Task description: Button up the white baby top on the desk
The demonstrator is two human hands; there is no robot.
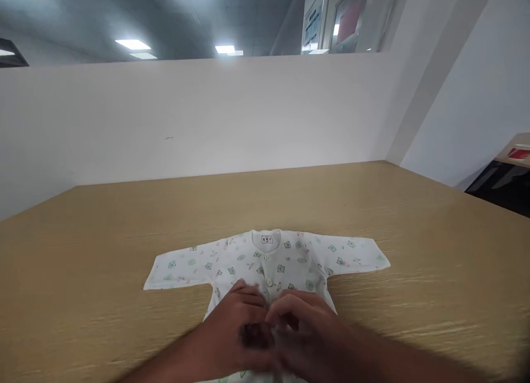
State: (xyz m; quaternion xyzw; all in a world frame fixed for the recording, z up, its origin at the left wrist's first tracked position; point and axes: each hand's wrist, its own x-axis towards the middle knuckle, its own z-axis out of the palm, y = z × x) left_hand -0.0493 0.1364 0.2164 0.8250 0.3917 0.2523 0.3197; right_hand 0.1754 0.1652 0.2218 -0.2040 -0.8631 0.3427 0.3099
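We see small white long-sleeved baby shirt with green print (pixel 269 259) flat on tan wooden table (pixel 414 234), sleeves spread; our left hand (pixel 236 330) and right hand (pixel 306 333) meet at its buttoned front, fingers curled pinching fabric; blurred; risk: tugging bunches shirt

The baby shirt (pixel 269 261) is white, scattered with small green squares and faint pink marks, with pale buttons down its front; the table (pixel 414 217) is light tan woodgrain; the far partition wall (pixel 207 112) is plain white.
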